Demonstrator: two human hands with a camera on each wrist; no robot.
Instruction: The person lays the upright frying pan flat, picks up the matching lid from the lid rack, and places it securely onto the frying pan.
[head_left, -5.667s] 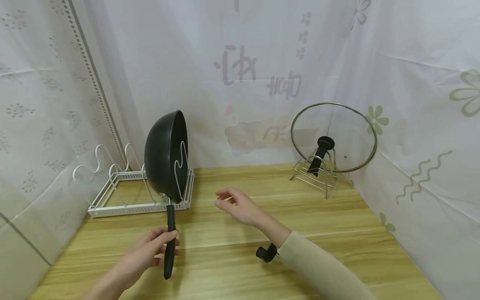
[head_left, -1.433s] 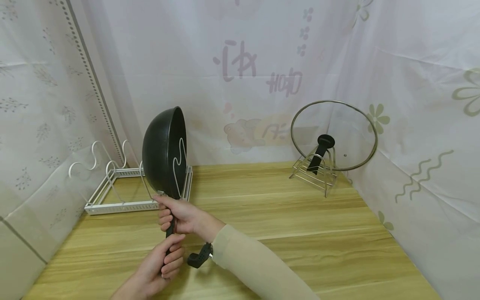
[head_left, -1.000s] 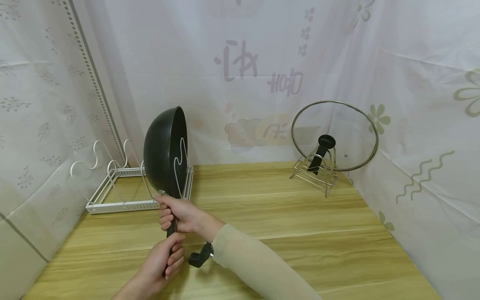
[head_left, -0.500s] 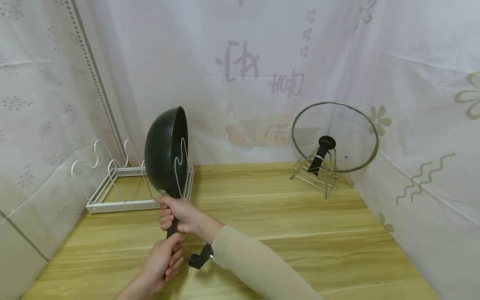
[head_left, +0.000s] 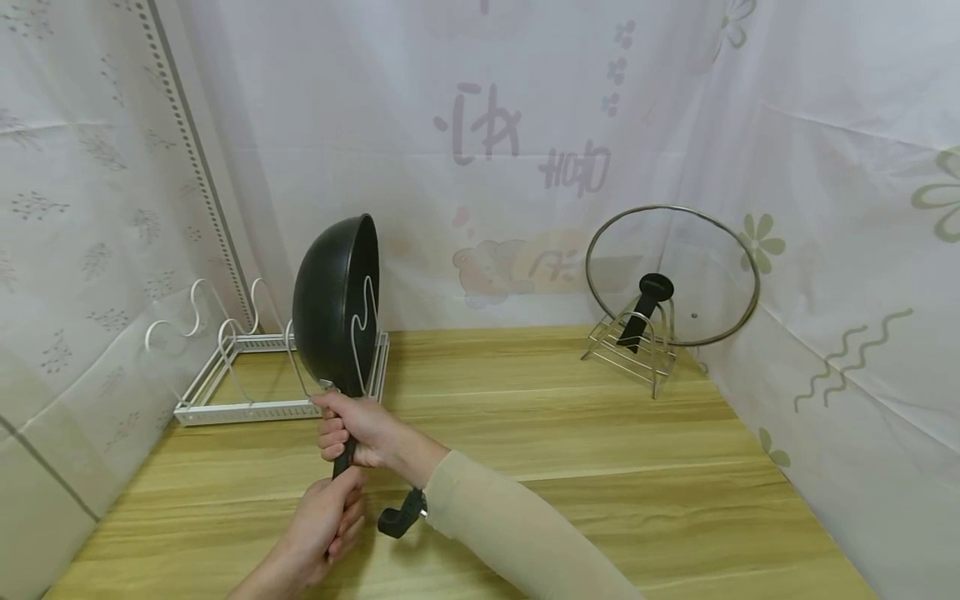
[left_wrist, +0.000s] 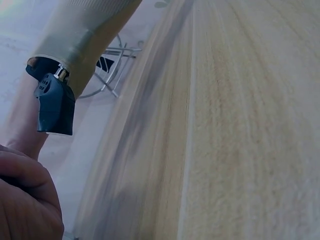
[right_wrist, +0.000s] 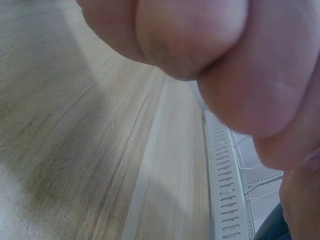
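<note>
Two-handed stuff, this was: in the head view, the right hand [head_left: 362,427] had its fingers curled round the slim black handle [head_left: 342,462] of a deep, round-bottomed black pan [head_left: 322,304], high up near the pan's body, and the left hand [head_left: 321,521] was wrapped round the same handle just below. And the pan? Up on its edge it stood, at the right end of a white metal rack [head_left: 255,412] with curvy wires, its hollow turned rightward, one wire crossing in front of the opening. At the cuff of the pale beige sleeve [head_left: 517,533] sat a small black device [head_left: 400,515]. Over to the right, well apart, a round clear glass lid [head_left: 705,275] with a metal rim stood tilted in a silver wire stand [head_left: 654,383], its black knob [head_left: 656,287] showing, rack and stand alike on a yellowish wood-grain tabletop [head_left: 480,392].

Across to the left wrist view: there was the left hand in the lower left corner, fingers bent, its hold on the handle hidden, the sleeve and device above and part of the wire stand beyond.

Then the right wrist view: the right hand's curled fingers filled the top, the rack's slotted white rail [right_wrist: 227,200] ran past them, and a dark patch [right_wrist: 274,227] peeked in at the lower right, too little of it to identify
</note>
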